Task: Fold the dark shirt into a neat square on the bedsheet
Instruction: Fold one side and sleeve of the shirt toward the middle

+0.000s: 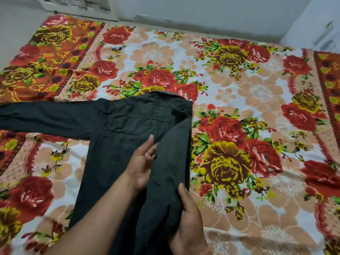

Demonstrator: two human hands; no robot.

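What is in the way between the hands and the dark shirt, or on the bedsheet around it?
Nothing visible. The left hand and right hand both touch the dark shirt, and no other thing lies on the bedsheet around it.

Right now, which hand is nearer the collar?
Left. The left hand is against the fold at the middle of the shirt, below the collar. The right hand grips the folded sleeve lower down, farther from the collar.
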